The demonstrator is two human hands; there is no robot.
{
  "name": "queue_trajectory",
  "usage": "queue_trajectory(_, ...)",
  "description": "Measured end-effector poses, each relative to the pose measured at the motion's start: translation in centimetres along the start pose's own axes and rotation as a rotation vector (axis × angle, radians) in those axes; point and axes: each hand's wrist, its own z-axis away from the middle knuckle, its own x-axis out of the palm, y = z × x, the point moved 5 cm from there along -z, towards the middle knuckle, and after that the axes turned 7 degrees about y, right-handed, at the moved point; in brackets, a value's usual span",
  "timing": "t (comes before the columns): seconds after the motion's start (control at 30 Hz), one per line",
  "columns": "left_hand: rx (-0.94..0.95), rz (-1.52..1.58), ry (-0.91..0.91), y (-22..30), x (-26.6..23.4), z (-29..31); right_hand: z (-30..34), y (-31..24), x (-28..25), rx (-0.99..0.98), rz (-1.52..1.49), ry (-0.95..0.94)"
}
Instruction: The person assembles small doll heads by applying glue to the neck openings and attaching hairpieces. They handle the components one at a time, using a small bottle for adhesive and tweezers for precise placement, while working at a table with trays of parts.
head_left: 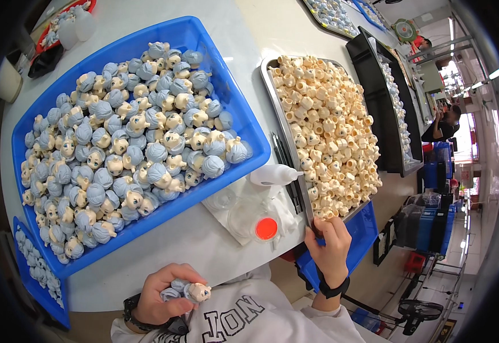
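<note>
Grey-blue-haired doll head (pixel 200 292) gripped in L hand (pixel 153 292), nr edge of white table (pixel 146 260). R hand (pixel 333 250) half-curled at metal tray (pixel 282 127) of pale face pcs (pixel 332 123); can't tell if holding one. Blue tub (pixel 235 103) of similar heads (pixel 212 166) to L.

The doll heads (pixel 157 152) are grey-blue and cream, the tub (pixel 239 106) blue, the face pieces (pixel 330 132) cream, the sweatshirt (pixel 301 321) pale grey with black lettering.

From the bottle (pixel 272 175), a bin (pixel 226 80) filled with doll heads (pixel 112 165) is located at ten o'clock; a tray (pixel 284 128) heaped with doll parts (pixel 329 137) is placed at two, a crate (pixel 372 103) beyond, a container (pixel 266 228) at six.
</note>
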Motion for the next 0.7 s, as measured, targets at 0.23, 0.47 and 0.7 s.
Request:
queue_trajectory(0.23,0.041,-0.053,0.009,0.1,0.0,0.0,-0.6,-3.0,-2.2,-0.019,-0.072,0.086)
queue_trajectory(0.47,0.026,-0.069,-0.111,0.1,0.1,-0.3,-2.0,-15.5,0.7,-0.431,-0.92,-0.164)
queue_trajectory(0.7,-0.03,-0.023,-0.125,0.0,-0.1,0.0,-1.3,-14.7,1.8,-0.358,-1.021,-0.219)
